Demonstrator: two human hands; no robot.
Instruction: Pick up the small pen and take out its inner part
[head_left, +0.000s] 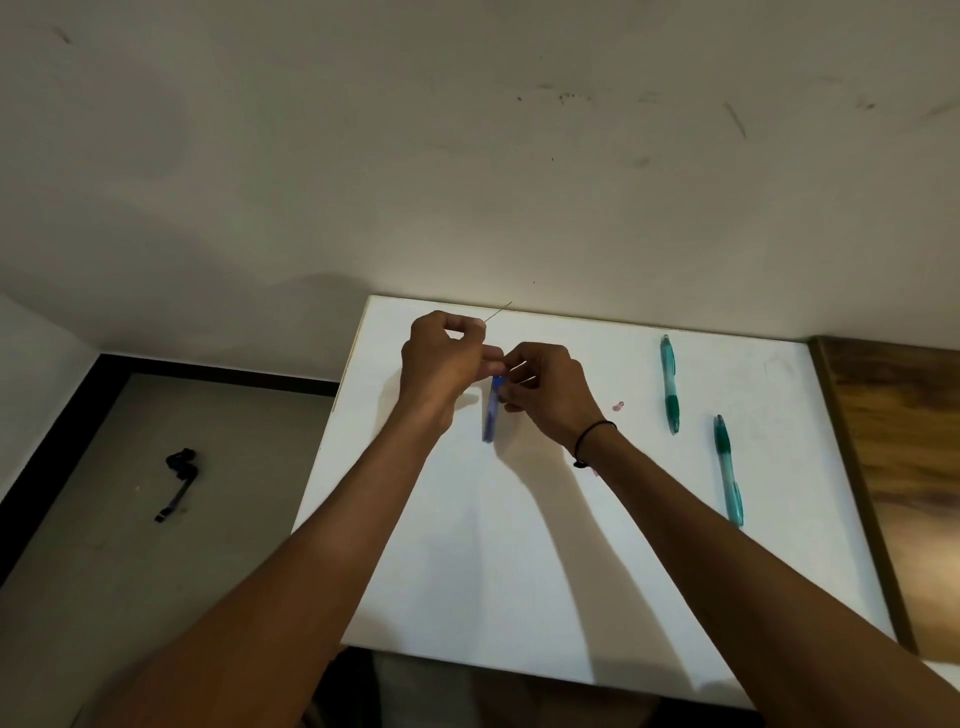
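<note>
Both hands work mid-refill – left hand (441, 358) pinches a thin lead (497, 313), right hand (545, 387) grips the blue pencil (490, 413). Next, I judge, comes aligning that lead with the pencil's opening – steady, fine aim

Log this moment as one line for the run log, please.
left hand: pinches thin lead | right hand: holds blue tube | two green pens lying right on white table

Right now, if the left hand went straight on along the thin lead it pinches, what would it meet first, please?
The left hand pinches a thin pencil lead pointing up-right over the table's far edge. Nothing lies between; probably the wall comes first, though depth is unclear.
</note>
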